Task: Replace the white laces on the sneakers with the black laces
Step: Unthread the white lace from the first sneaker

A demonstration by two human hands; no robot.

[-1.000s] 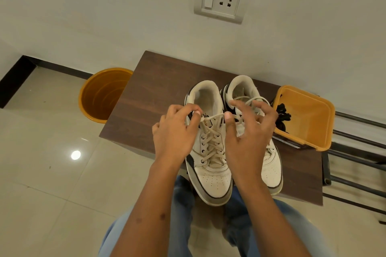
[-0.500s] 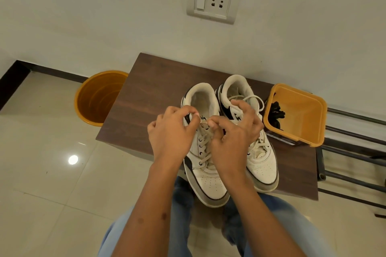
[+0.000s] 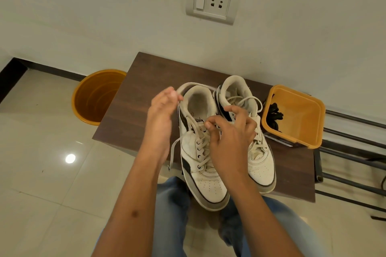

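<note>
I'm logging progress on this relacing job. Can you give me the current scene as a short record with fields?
surface: wooden table
left sneaker: white lace partly undone
left hand: pinches white lace, pulled up
right hand: fingers at upper eyelets
right sneaker: still laced white
black laces: in yellow tub, untouched
floor: orange bucket

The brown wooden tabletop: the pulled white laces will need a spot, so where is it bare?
The brown wooden tabletop is bare left of and behind the left white sneaker, up to the white wall. It is crowded on the right: the right white sneaker sits close beside the orange square plastic tub holding black laces.
</note>
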